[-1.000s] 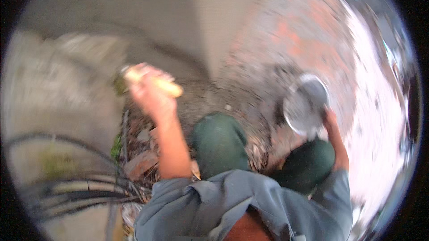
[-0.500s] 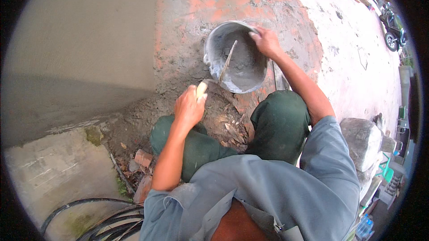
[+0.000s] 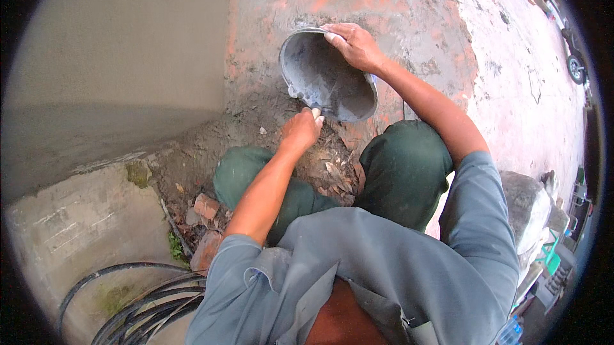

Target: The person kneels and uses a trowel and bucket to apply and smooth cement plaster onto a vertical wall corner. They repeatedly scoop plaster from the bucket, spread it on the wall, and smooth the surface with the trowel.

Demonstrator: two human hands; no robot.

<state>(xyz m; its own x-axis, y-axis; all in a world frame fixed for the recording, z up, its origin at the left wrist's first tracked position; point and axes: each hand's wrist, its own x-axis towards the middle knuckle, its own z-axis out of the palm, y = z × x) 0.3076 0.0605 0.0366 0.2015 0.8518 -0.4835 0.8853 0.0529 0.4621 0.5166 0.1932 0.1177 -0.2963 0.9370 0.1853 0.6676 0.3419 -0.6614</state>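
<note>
A grey metal pan (image 3: 323, 79) smeared with wet mortar is tilted on the ground ahead of my knees. My right hand (image 3: 354, 44) grips its far rim. My left hand (image 3: 302, 129) is closed on the handle of a trowel (image 3: 307, 97), whose blade reaches into the pan near its lower edge. I crouch with green trousers (image 3: 403, 166) on both sides of a patch of dirt and dry leaves.
A freshly plastered grey wall (image 3: 121, 70) rises at the left. Broken bricks (image 3: 206, 206) lie by my left knee, black cables (image 3: 137, 300) coil at lower left. A grey sack (image 3: 527, 207) sits at the right. The reddish concrete ground (image 3: 499, 70) stretches beyond.
The pan has been tipped toward me by my right hand. My left hand has moved up from the dirt to the pan's lower rim, and the trowel blade is now inside it.
</note>
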